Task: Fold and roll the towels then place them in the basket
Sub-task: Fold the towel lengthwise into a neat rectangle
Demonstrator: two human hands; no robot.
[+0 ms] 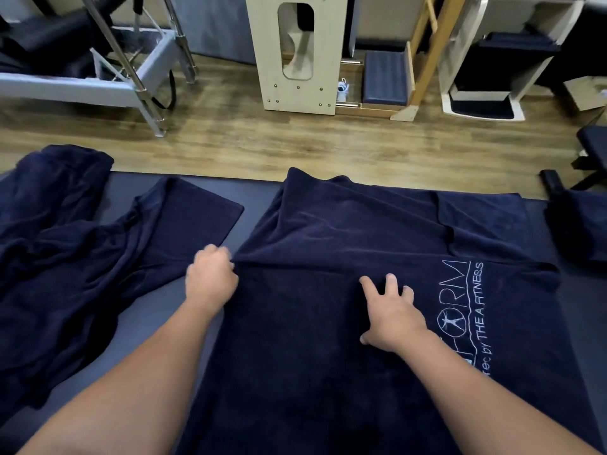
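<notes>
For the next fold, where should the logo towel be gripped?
Probably along the folded edge of the logo towel, coming from above on the near side. That edge forms a raised ridge: the left hand is already closed on its left end, while the right hand lies spread flat just below it.

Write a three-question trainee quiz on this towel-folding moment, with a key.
1. True or false: the left hand is closed on the edge of the spread navy terry towel with white lettering.
2. The right hand is: A) lifting a corner, B) pressing fingers spread on the towel, C) off the towel.
3. Where does the crumpled navy towel heap lie relative to the hands?

Key: 1 true; 2 B; 3 to the left.
</notes>
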